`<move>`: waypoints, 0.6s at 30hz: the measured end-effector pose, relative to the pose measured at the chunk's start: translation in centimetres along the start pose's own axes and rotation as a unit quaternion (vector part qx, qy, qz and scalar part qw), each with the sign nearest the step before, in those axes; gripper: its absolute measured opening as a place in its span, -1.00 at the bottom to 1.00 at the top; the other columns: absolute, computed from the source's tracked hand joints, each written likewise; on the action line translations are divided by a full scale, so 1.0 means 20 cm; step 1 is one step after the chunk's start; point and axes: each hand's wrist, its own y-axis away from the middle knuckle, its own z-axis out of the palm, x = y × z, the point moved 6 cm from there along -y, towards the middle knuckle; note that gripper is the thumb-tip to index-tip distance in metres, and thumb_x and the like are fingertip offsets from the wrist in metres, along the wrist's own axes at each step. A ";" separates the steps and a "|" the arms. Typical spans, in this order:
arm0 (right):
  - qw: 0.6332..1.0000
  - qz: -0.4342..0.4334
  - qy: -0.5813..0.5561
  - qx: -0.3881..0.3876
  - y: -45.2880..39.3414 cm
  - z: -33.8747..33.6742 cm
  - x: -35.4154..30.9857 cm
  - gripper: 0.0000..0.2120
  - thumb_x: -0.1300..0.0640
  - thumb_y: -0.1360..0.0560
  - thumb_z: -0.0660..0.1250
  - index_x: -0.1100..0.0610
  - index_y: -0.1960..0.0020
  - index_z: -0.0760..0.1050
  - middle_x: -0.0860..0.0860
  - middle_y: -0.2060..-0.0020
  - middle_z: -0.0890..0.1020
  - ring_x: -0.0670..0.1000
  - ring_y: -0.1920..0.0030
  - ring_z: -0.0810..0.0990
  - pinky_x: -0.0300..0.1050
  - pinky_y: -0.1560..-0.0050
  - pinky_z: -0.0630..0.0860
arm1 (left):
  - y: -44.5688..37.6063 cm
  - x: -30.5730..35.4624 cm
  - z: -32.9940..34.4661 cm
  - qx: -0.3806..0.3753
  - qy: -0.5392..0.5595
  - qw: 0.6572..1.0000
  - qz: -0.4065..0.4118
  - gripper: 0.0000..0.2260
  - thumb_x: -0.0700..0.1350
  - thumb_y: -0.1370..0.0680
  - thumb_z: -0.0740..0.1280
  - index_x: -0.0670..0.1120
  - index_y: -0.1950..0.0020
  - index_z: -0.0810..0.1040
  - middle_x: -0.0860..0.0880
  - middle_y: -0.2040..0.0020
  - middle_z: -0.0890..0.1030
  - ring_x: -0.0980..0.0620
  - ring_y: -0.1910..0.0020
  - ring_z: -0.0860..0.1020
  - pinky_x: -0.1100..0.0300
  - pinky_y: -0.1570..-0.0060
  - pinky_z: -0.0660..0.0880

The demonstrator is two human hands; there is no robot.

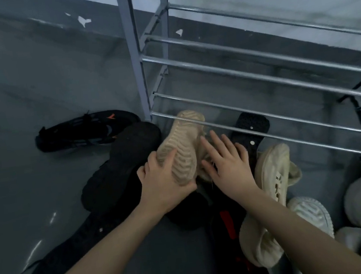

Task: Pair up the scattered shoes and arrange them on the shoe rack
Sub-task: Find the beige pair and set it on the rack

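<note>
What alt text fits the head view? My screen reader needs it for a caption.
The left hand grips a beige shoe sole-up while the open right hand reaches beside it, over scattered black and beige shoes on a grey floor. A metal shoe rack stands behind, its visible bars bare.

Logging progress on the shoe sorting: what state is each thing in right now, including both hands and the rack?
Left hand: grips the beige shoe.
Right hand: fingers straight, beside the beige shoe, holding nothing.
Beige shoe: sole up, toe against the rack's lowest bars.
Second beige shoe: on its side in the pile.
Black sneaker: lying on its side on the floor, apart.
Black sandal: sole up, under the rack.
Shoe rack: bars in view bare.
</note>
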 end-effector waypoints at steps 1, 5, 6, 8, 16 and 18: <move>1.000 0.008 0.020 -0.011 -0.01 0.01 0.02 -0.47 -0.12 -0.58 0.09 -0.10 -0.50 0.05 -0.01 -0.51 0.15 0.08 -0.49 0.10 0.10 -0.40 0.03 | 0.02 -0.01 0.01 -0.012 0.011 1.000 0.001 -0.16 0.32 -0.19 0.27 0.14 -0.45 0.18 -0.10 -0.37 0.15 -0.05 -0.35 0.16 0.02 -0.35 -0.01; 0.995 0.046 0.046 -0.082 -0.08 0.06 0.13 -0.43 -0.22 -0.58 -0.08 -0.08 -0.52 -0.09 -0.05 -0.53 0.03 0.02 -0.51 -0.03 0.09 -0.45 -0.10 | 0.05 0.01 -0.01 -0.005 0.030 0.999 0.018 -0.17 0.29 -0.20 0.28 0.13 -0.45 0.18 -0.08 -0.37 0.10 0.04 -0.32 0.07 0.10 -0.33 -0.08; 0.994 0.045 0.052 -0.083 -0.09 0.06 0.13 -0.42 -0.22 -0.58 -0.10 -0.06 -0.52 -0.12 -0.04 -0.53 0.05 0.02 -0.51 -0.01 0.08 -0.45 -0.11 | 0.06 0.01 -0.03 0.006 0.026 0.999 0.021 -0.17 0.30 -0.20 0.28 0.13 -0.45 0.21 -0.09 -0.38 0.13 0.02 -0.32 0.10 0.11 -0.31 -0.07; 0.995 0.030 0.070 -0.057 -0.09 0.02 0.11 -0.43 -0.19 -0.58 -0.06 -0.01 -0.53 -0.05 0.03 -0.49 0.19 0.11 -0.47 0.15 0.11 -0.42 0.05 | 0.09 -0.01 -0.05 0.025 0.025 0.999 0.026 -0.18 0.32 -0.19 0.26 0.13 -0.43 0.25 -0.10 -0.38 0.18 -0.01 -0.32 0.14 0.14 -0.29 -0.05; 0.994 0.044 0.087 -0.056 -0.14 0.07 0.11 -0.41 -0.23 -0.55 -0.25 -0.03 -0.52 -0.08 -0.02 -0.53 -0.14 0.10 -0.51 -0.21 0.10 -0.47 -0.17 | 0.11 -0.05 -0.15 0.068 0.023 0.997 0.032 -0.24 0.30 -0.20 0.29 0.05 -0.36 0.40 -0.14 -0.31 0.33 -0.09 -0.25 0.33 0.03 -0.28 0.10; 0.994 0.035 0.080 -0.068 -0.16 0.09 0.13 -0.39 -0.27 -0.53 -0.30 -0.08 -0.52 -0.18 -0.04 -0.52 -0.23 0.07 -0.49 -0.30 0.07 -0.47 -0.25 | 0.13 -0.07 -0.16 0.065 0.019 0.997 0.034 -0.24 0.30 -0.20 0.29 0.05 -0.36 0.40 -0.15 -0.31 0.33 -0.09 -0.24 0.34 0.02 -0.27 0.11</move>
